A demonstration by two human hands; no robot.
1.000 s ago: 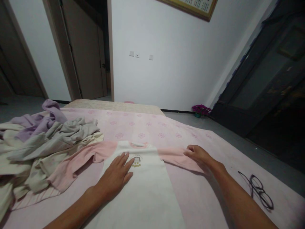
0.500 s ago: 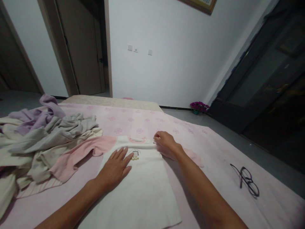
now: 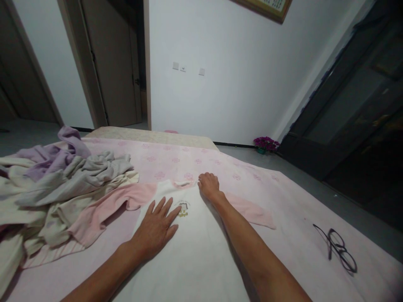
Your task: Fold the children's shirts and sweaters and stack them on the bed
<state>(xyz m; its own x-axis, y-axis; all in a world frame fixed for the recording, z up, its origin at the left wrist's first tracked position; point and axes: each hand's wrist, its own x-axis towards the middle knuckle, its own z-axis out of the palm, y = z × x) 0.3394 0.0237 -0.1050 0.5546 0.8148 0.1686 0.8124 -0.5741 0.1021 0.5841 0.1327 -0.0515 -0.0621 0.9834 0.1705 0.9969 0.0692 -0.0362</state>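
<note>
A small white shirt (image 3: pixel 192 251) with pink sleeves and a printed motif on its chest lies front up, its collar pointing away from me. My left hand (image 3: pixel 155 228) rests flat on the chest, fingers spread, beside the print. At the shoulder right of the collar, my right hand (image 3: pixel 209 184) has its fingers curled on the fabric; the fingertips are partly hidden. The pink right sleeve (image 3: pixel 252 209) stretches out beyond my right forearm. The pink left sleeve (image 3: pixel 126 195) reaches toward the clothes pile.
A heap of crumpled clothes (image 3: pixel 72 176), grey, purple and cream, covers the left side. Black-framed glasses (image 3: pixel 338 249) lie at the right on the pink flowered sheet (image 3: pixel 292 218). Beyond the far edge, purple flowers (image 3: pixel 266 144) stand on the floor near the wall.
My right hand has moved slightly left toward the collar, and the fold across the shirt's upper chest has flattened out. My left hand stays on the chest. The view has shifted a little.
</note>
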